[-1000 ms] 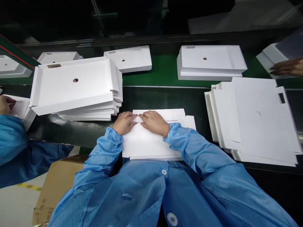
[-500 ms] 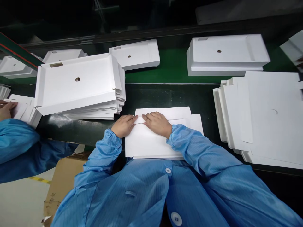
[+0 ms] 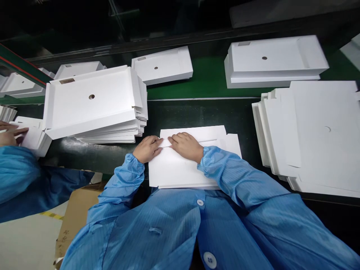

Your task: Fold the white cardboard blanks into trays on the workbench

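Note:
A flat white cardboard sheet (image 3: 180, 170) lies on the dark bench right in front of me. My left hand (image 3: 146, 149) and my right hand (image 3: 187, 145) rest side by side on its far half, palms down. Their fingers are stretched out and meet over a folded flap along the sheet's far edge. Neither hand holds anything; both press on the card. Blue sleeves cover both arms.
A stack of folded white trays (image 3: 94, 105) stands to the left, a pile of flat blanks (image 3: 315, 138) to the right. Finished white boxes (image 3: 274, 60) (image 3: 163, 65) lie on the green belt (image 3: 208, 80) behind. A co-worker's hand (image 3: 9, 133) touches a box at far left.
My hands have stayed in place on the flap, fingertips shifting only slightly. The view has drifted a little, and the co-worker's hand at left has moved over its box.

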{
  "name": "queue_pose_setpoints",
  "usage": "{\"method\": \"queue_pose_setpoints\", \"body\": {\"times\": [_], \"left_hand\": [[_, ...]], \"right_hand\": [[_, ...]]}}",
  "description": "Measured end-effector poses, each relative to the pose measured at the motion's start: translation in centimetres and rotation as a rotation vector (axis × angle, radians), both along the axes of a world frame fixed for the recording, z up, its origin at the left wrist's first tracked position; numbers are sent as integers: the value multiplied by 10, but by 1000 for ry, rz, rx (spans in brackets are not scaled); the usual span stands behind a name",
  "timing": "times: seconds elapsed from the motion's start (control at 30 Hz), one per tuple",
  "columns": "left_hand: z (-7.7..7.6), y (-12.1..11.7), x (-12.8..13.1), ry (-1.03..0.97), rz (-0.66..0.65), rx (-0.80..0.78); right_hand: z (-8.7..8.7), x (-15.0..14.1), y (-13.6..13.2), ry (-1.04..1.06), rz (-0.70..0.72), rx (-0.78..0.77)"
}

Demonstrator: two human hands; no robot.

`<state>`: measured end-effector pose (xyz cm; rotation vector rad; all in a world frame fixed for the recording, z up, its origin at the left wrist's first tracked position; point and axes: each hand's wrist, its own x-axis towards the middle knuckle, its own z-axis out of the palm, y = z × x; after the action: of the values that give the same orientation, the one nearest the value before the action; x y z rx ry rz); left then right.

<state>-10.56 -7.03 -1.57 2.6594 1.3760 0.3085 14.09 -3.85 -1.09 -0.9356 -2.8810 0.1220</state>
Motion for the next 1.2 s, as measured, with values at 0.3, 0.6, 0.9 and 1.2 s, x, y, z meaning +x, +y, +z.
{"method": "queue_pose_setpoints", "body": {"times": [0.3,0.6,0.9,1.2], "left_hand": [[-2,1,5,16,37,38],[-2,1,7,95,18,88],[0,-2,11,144,37,106],[4,-2,14,155,40,69]], "right_hand": [[0,-8,5,25,-32,-64],[-5,-7,9,37,11,-76],[-3,-8,9,28,17,-76],[-4,-9,9,17,23,-62]]}}
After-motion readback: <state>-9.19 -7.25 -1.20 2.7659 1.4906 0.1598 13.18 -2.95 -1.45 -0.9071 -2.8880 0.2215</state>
